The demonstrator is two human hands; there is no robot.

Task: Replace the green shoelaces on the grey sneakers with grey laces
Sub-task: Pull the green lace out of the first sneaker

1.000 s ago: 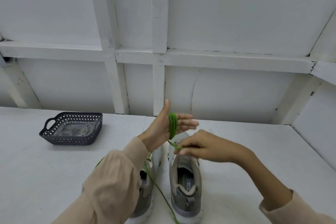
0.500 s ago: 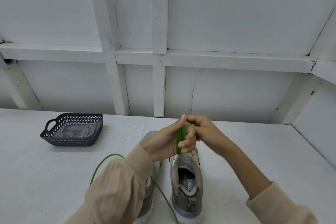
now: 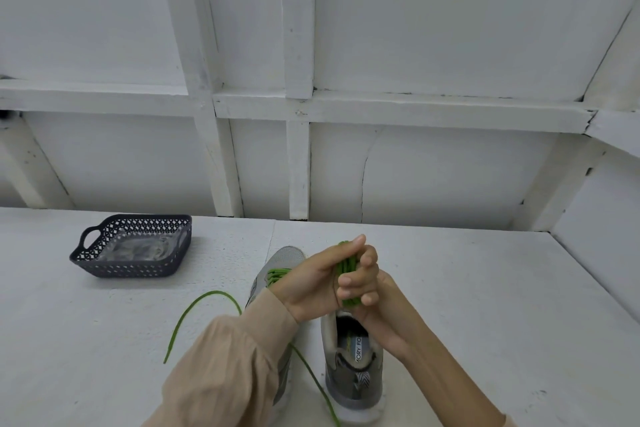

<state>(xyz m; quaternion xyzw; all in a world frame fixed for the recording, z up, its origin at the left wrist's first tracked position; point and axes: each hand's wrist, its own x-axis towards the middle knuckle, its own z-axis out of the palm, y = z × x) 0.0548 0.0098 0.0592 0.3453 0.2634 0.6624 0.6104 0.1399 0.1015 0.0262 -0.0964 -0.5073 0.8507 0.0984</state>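
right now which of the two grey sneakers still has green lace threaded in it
The left grey sneaker, partly behind the tan sleeve: green lace crosses its top. The right grey sneaker shows no lace in its visible part.

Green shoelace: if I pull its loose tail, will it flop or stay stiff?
Probably floppy: the green shoelace lies in a slack curve on the table. Likely light, since it coils small between the left hand and right hand. A pull may unwind that coil.
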